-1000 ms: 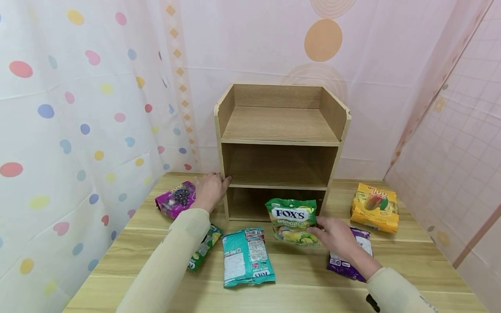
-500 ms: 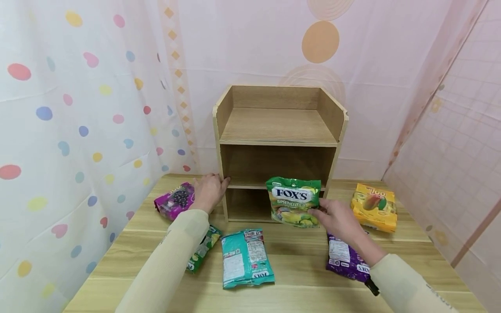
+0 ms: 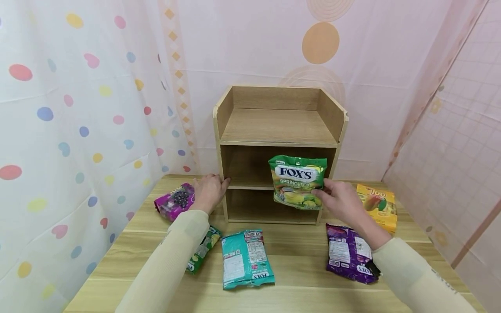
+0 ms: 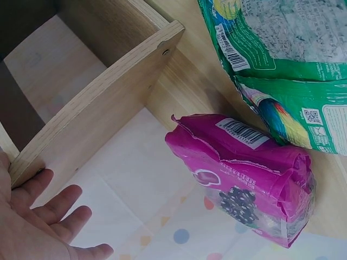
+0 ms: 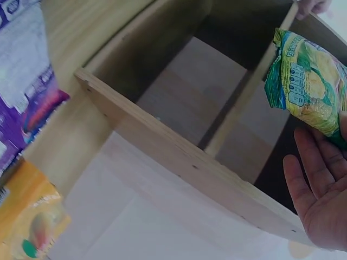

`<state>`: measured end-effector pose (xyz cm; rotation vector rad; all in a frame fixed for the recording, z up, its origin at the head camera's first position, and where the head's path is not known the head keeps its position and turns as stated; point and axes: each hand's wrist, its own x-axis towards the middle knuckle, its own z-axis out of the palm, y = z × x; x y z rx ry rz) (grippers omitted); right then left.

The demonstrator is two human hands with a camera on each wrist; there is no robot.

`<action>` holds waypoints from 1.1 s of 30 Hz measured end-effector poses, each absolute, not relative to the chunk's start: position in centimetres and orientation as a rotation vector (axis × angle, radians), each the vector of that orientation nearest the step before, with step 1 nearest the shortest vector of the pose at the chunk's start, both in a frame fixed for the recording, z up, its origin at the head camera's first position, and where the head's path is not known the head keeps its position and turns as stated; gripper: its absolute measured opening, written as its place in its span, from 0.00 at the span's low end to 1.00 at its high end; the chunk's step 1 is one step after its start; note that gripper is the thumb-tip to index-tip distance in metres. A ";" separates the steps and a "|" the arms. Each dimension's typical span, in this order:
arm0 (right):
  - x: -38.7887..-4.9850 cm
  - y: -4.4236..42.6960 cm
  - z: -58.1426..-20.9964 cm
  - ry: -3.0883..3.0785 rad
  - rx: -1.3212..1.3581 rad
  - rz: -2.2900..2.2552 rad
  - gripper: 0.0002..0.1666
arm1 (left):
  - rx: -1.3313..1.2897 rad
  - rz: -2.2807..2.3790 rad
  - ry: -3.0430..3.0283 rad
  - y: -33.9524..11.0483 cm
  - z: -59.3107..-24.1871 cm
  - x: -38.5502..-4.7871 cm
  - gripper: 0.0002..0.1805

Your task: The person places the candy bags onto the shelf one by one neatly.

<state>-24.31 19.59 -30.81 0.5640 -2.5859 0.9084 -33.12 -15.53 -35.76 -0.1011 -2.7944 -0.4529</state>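
My right hand (image 3: 342,201) pinches the right edge of a green FOX'S Spring Tea bag (image 3: 297,184), which hangs upright in front of the wooden shelf's middle compartment. In the right wrist view the same bag (image 5: 312,81) is at the upper right, with the hand (image 5: 325,189) below it, several fingers extended. My left hand (image 3: 209,191) rests against the shelf's left side panel (image 3: 221,167). In the left wrist view that hand (image 4: 43,216) touches the panel (image 4: 103,103) with its fingers spread.
A purple grape bag (image 3: 178,201) and a green bag (image 3: 204,248) lie by the left arm. A teal bag (image 3: 247,259) lies in front of the shelf, a purple FOX'S bag (image 3: 350,254) and a yellow mango bag (image 3: 379,204) to the right. Curtains hang behind.
My right hand has raised the green bag from the level of the bottom compartment to the middle one. The left hand has stayed on the side panel.
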 end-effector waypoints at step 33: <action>-27.1 18.3 -21.2 -2.531 0.450 0.990 0.17 | -0.087 -0.440 -2.814 -16.2 -36.0 -33.4 0.25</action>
